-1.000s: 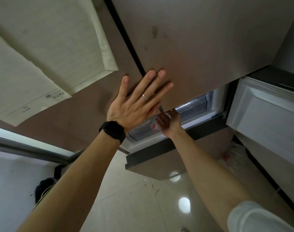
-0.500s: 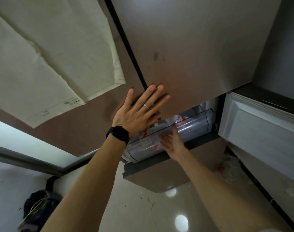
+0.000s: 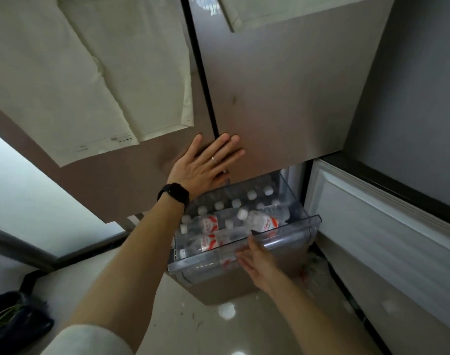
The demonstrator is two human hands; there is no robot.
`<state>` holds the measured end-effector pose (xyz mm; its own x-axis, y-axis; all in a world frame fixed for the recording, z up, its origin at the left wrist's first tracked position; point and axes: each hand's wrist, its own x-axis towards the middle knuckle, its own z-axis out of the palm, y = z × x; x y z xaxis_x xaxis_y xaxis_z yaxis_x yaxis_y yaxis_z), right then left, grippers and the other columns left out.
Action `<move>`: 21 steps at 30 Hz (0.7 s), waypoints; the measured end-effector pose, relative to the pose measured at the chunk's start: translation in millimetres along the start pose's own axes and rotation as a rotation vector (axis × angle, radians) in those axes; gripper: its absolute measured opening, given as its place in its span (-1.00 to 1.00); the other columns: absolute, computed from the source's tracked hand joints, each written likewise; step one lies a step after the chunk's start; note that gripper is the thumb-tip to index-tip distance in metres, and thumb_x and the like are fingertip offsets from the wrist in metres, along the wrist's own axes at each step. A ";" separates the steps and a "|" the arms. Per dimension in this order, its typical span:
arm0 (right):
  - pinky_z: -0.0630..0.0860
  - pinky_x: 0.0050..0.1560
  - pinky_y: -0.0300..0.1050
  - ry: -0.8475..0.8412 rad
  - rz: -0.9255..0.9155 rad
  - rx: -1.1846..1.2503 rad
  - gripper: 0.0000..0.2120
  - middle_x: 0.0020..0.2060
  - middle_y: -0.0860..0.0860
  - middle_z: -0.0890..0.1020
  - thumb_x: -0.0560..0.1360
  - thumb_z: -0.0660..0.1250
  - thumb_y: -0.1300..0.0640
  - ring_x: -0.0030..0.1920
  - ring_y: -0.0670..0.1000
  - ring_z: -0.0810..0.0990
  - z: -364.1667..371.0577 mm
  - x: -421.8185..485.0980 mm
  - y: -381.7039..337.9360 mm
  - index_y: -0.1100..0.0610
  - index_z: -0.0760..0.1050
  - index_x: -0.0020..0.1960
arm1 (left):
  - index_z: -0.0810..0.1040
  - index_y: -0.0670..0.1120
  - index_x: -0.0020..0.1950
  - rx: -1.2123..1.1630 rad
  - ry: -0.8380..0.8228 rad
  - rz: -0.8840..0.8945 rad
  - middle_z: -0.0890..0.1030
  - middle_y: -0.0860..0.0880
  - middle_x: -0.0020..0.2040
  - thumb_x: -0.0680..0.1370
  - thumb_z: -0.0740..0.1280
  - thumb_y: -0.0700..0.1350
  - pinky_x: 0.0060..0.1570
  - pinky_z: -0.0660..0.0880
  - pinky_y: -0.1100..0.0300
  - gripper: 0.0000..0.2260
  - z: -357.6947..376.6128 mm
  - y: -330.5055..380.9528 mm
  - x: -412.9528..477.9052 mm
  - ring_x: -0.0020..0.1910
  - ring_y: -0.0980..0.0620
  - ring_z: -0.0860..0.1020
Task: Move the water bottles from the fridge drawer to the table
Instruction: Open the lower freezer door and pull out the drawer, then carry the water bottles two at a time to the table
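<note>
Drawer [image 3: 285, 240] slid further out, bottles [image 3: 263, 222] red-labelled, writing unreadable

Rear water bottles [image 3: 252, 194] partly hidden under fridge door [image 3: 282, 98], labels [image 3: 208, 224] unreadable, dark bag [image 3: 13, 321] cut by left edge

— Fridge doors [image 3: 282, 98]?
— Brownish grey, dull sheen; off-white on the stuck-on sheets [image 3: 90, 73].
— Water bottles [image 3: 259, 222]?
— Clear, white caps, red-and-white labels. Drawer [image 3: 290, 234] clear too, faintly grey.
— On the left hand [image 3: 206, 165]?
— Black wristband [image 3: 174, 194], silver ring [image 3: 214, 160]; white sleeve [image 3: 85, 339] lower down.
— Inner door panel [image 3: 372, 239]?
— White.
— Floor [image 3: 193, 329]?
— Glossy beige with white glare spots; black bag [image 3: 13, 321] at the left edge.
</note>
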<state>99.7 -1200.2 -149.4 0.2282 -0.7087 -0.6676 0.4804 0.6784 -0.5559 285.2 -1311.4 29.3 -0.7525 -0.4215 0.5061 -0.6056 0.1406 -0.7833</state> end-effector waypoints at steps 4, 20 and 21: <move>0.62 0.10 0.04 0.007 0.039 0.071 -0.62 0.09 0.23 0.67 0.52 0.40 0.01 0.08 0.17 0.68 -19.8 -27.0 18.9 0.23 0.52 0.21 | 0.11 0.13 0.63 0.004 -0.029 -0.027 0.12 0.04 0.62 0.68 0.08 0.24 0.54 -0.20 -0.17 -0.46 -4.0 2.0 -1.1 0.60 0.02 0.08; 0.57 0.04 -0.05 -0.014 0.076 -0.332 -0.72 0.09 0.09 0.67 0.60 0.31 -0.01 0.09 0.10 0.67 -37.0 -65.4 13.3 0.12 0.51 0.23 | 0.07 0.13 0.64 -0.392 -0.350 -0.247 0.03 -0.08 0.65 0.62 0.23 0.00 0.53 -0.18 -0.23 -0.38 -44.7 20.6 -12.3 0.62 -0.10 0.02; 0.56 0.04 -0.06 -0.001 0.046 -0.459 -0.74 0.10 0.06 0.66 0.60 0.31 0.00 0.08 0.08 0.67 -40.7 -72.9 7.5 0.10 0.50 0.22 | 0.10 0.13 0.63 -0.468 -0.384 -0.264 0.03 -0.10 0.65 0.61 0.22 -0.01 0.53 -0.13 -0.23 -0.39 -54.3 31.4 -18.7 0.62 -0.13 0.02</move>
<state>52.2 -1135.5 -125.1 0.2414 -0.6761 -0.6962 0.0450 0.7244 -0.6879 266.2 -1250.5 14.9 -0.4700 -0.7723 0.4274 -0.8709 0.3269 -0.3671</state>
